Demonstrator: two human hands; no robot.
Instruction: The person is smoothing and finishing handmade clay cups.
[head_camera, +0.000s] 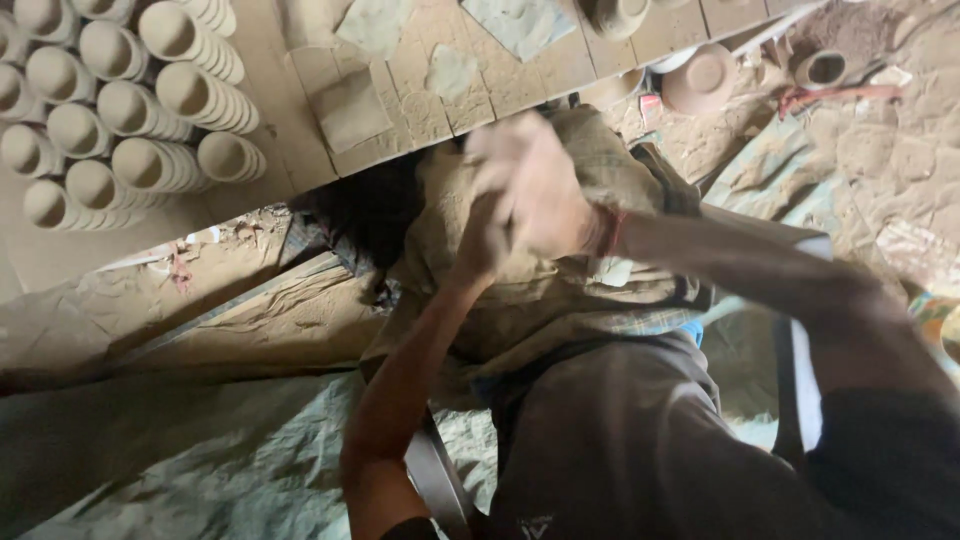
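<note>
1. The right hand (535, 190) pressed against the left hand (485, 240), both blurred; whether either gripped anything could not be told.
2. Both hovered over a dusty cloth (560, 290) on the lap.
3. Stacked clay cups (130, 95) sat well apart, upper left.

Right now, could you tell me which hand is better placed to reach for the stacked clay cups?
Left, probably. The left hand sits on the same side as the stacked clay cups, while the right hand lies over it, its arm coming from the far side.
</note>
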